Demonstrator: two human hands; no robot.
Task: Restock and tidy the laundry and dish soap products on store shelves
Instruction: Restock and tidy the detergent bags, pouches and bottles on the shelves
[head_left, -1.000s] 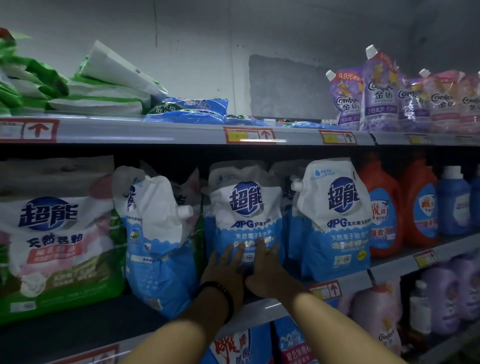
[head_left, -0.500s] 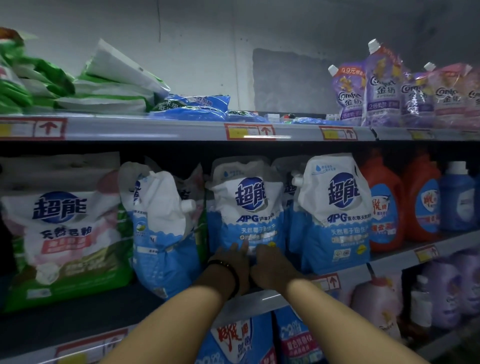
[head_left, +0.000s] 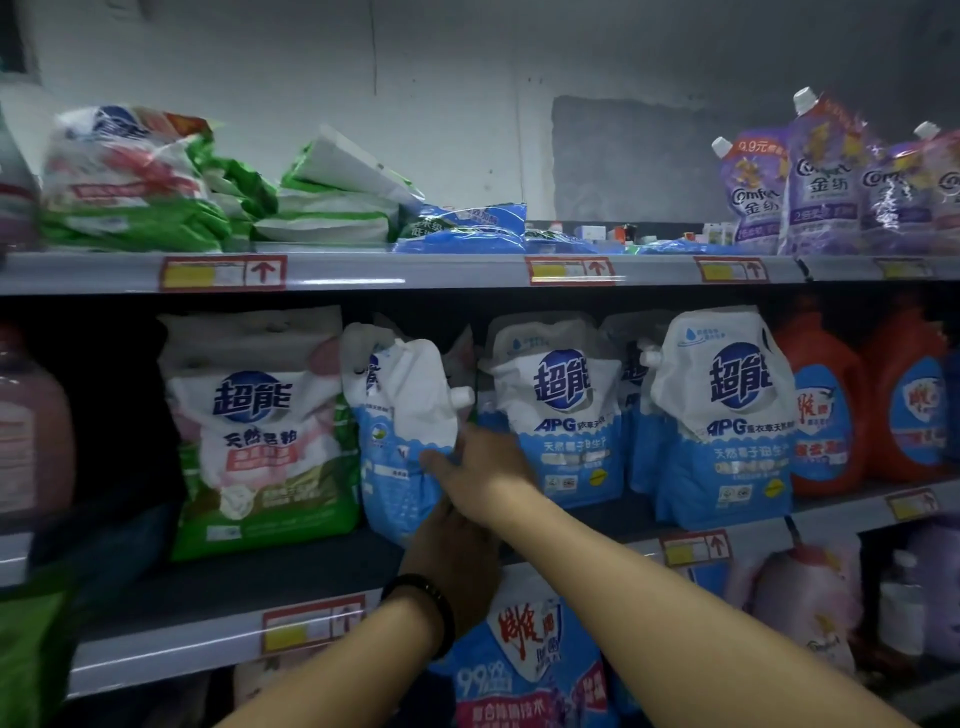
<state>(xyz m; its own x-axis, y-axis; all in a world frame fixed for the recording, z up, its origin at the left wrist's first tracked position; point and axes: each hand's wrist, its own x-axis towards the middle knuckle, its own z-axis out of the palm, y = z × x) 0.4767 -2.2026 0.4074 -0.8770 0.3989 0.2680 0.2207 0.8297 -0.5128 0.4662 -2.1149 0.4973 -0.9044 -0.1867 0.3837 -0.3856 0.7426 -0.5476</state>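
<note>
A single wide-angle view from a camera worn on the person's head faces a store shelving unit almost straight on, within arm's reach. The lens sits about level with the top shelf (head_left: 415, 273), whose front edge crosses just above the middle of the frame, and it looks down onto the middle shelf (head_left: 208, 618), with grey wall (head_left: 467, 104) above. Both forearms enter from the bottom edge, and the left hand (head_left: 452, 556) and right hand (head_left: 480, 462) meet at a blue and white pouch (head_left: 400, 467) near the centre.
</note>
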